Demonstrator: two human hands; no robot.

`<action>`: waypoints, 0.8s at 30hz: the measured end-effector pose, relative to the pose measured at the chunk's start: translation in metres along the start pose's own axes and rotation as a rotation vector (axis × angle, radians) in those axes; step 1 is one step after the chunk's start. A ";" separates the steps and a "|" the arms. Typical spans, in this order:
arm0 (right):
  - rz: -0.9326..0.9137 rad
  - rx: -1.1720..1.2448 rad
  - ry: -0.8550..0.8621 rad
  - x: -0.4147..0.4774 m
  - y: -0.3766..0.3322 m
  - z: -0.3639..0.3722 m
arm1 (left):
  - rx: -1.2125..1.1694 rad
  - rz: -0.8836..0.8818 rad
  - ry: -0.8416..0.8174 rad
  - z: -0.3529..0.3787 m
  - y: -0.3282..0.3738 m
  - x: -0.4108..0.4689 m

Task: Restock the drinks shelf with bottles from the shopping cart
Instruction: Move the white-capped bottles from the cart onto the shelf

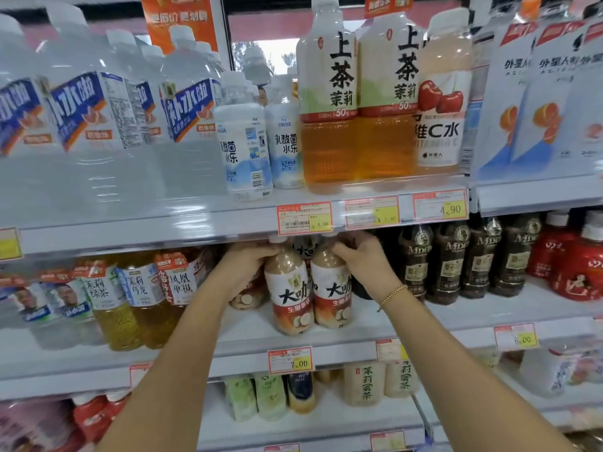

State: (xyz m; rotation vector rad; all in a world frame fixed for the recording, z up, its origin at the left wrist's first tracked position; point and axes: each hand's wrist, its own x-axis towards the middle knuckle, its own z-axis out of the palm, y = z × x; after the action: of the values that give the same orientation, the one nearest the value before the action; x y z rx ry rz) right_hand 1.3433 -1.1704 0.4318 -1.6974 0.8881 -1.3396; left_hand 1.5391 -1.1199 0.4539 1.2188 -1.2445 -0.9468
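Observation:
Two beige milk-coffee bottles with white and red labels stand side by side on the middle shelf (408,324). My left hand (243,272) grips the upper part of the left bottle (288,295) from its left side. My right hand (365,259), with a bead bracelet on the wrist, grips the shoulder of the right bottle (332,291). Both caps sit just under the upper shelf's price rail. A third bottle of the same kind (248,296) shows partly behind my left hand. The shopping cart is out of view.
Dark coffee bottles (463,262) and red bottles (574,265) stand to the right on the same shelf, yellow tea bottles (130,298) to the left. The upper shelf (195,223) carries water and large tea bottles (329,102). Price tags (290,360) line the shelf edges.

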 end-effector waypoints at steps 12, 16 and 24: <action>0.179 -0.339 -0.183 -0.049 0.065 -0.004 | 0.460 -0.019 0.369 0.049 -0.098 -0.046; 0.205 -0.471 -0.091 -0.039 0.066 0.007 | 0.408 -0.009 0.357 0.041 -0.094 -0.040; 0.279 -0.575 0.004 -0.020 0.074 0.029 | 0.430 -0.035 0.440 0.036 -0.097 -0.019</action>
State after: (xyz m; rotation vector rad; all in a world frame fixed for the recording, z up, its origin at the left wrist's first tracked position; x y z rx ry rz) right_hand 1.3635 -1.1811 0.3531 -1.8910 1.5572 -0.9499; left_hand 1.5114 -1.1211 0.3531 1.6822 -1.0978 -0.4019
